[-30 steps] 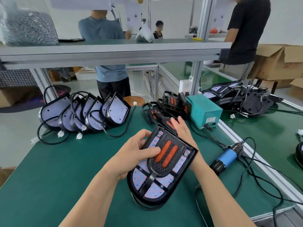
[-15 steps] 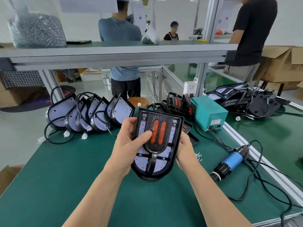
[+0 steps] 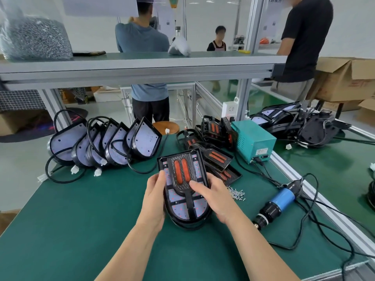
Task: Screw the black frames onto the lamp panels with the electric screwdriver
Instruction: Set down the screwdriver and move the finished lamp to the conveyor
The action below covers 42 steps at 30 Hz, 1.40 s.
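A lamp panel (image 3: 182, 208) with a black frame (image 3: 183, 175) and two orange strips laid over it sits in both my hands above the green table. My left hand (image 3: 155, 201) grips its left edge. My right hand (image 3: 216, 199) holds the right edge, thumb pressed on the frame. The blue and black electric screwdriver (image 3: 277, 203) lies on the table to the right, untouched. A small heap of screws (image 3: 236, 194) lies just right of my right hand. More black frames (image 3: 218, 159) are piled behind the panel.
A row of bare lamp panels (image 3: 105, 145) with cables leans at the back left. A teal power box (image 3: 252, 141) stands at the back right, cables trailing over the table (image 3: 71, 230). Finished lamps (image 3: 300, 124) lie beyond the rail. People stand behind the shelf.
The panel has tilted back from upright and come lower towards the table. My right thumb has moved onto the frame's face; my left hand has slid down its left edge.
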Motion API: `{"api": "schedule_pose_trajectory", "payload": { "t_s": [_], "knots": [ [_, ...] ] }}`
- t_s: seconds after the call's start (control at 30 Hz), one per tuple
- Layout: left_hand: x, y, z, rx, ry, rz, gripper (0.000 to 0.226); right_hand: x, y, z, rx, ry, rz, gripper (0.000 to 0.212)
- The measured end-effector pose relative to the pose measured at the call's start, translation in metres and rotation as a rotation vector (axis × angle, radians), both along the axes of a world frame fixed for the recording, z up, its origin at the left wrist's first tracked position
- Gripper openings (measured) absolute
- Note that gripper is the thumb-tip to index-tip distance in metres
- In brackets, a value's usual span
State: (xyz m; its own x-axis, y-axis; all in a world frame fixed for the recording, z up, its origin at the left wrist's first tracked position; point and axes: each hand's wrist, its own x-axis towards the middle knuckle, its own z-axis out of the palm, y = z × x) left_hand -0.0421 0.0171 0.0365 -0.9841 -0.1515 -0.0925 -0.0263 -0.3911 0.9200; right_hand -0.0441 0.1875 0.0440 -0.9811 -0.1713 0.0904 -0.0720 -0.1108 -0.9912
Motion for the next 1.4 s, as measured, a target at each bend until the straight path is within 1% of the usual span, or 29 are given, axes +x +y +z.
{"api": "schedule_pose_trajectory", "payload": {
  "t_s": [0.07, 0.13, 0.17, 0.27, 0.3, 0.37, 0.43, 0.5, 0.63, 0.7, 0.8, 0.9, 1.0, 1.13, 1.27, 1.4],
  "knots": [
    [0.0, -0.001, -0.012, -0.083, -0.055, 0.009, 0.042, 0.002, 0.003, -0.007, -0.057, -0.033, -0.057, 0.025],
    [0.0, 0.0, -0.018, -0.214, -0.047, 0.075, 0.033, 0.002, 0.007, -0.01, -0.121, -0.056, -0.123, 0.028],
    [-0.001, 0.002, -0.02, -0.352, -0.027, 0.111, 0.028, 0.002, 0.008, -0.01, -0.142, -0.054, -0.157, 0.03],
    [-0.002, 0.009, -0.028, -0.912, 0.08, 0.112, 0.015, 0.003, 0.014, -0.006, -0.194, -0.037, -0.224, 0.033],
    [-0.003, 0.011, -0.031, -1.041, 0.133, 0.082, 0.011, 0.003, 0.016, -0.005, -0.211, -0.035, -0.236, 0.032],
    [-0.004, 0.012, -0.034, -1.215, 0.216, 0.006, 0.006, 0.004, 0.022, -0.002, -0.228, -0.031, -0.243, 0.031],
    [-0.003, 0.015, -0.036, -1.387, 0.265, -0.044, 0.011, 0.007, 0.028, 0.0, -0.235, -0.034, -0.258, 0.029],
    [-0.002, 0.018, -0.037, -1.551, 0.273, -0.057, 0.019, 0.009, 0.034, 0.003, -0.231, -0.045, -0.296, 0.03],
    [-0.002, 0.027, -0.037, -1.822, 0.25, -0.17, 0.049, 0.013, 0.051, 0.01, -0.208, -0.032, -0.368, 0.022],
    [-0.004, 0.029, -0.039, -1.865, 0.21, -0.22, 0.056, 0.014, 0.06, 0.014, -0.223, -0.027, -0.403, 0.021],
    [-0.003, 0.04, -0.04, -1.852, 0.106, -0.277, 0.068, 0.016, 0.072, 0.021, -0.266, -0.013, -0.465, 0.021],
    [-0.002, 0.057, -0.041, -1.859, 0.051, -0.302, 0.079, 0.019, 0.088, 0.029, -0.291, 0.001, -0.516, 0.02],
    [-0.006, 0.07, -0.042, -1.846, 0.02, -0.281, 0.08, 0.023, 0.109, 0.037, -0.277, 0.009, -0.578, 0.019],
    [-0.007, 0.077, -0.042, -1.864, 0.006, -0.236, 0.079, 0.027, 0.146, 0.048, -0.313, 0.021, -0.698, 0.017],
    [-0.007, 0.076, -0.046, -1.879, 0.035, -0.211, 0.079, 0.027, 0.184, 0.056, -0.345, 0.015, -0.808, 0.015],
    [-0.007, 0.08, -0.046, -1.892, 0.091, -0.131, 0.079, 0.026, 0.223, 0.057, -0.349, -0.011, -0.932, 0.008]
  ]
}}
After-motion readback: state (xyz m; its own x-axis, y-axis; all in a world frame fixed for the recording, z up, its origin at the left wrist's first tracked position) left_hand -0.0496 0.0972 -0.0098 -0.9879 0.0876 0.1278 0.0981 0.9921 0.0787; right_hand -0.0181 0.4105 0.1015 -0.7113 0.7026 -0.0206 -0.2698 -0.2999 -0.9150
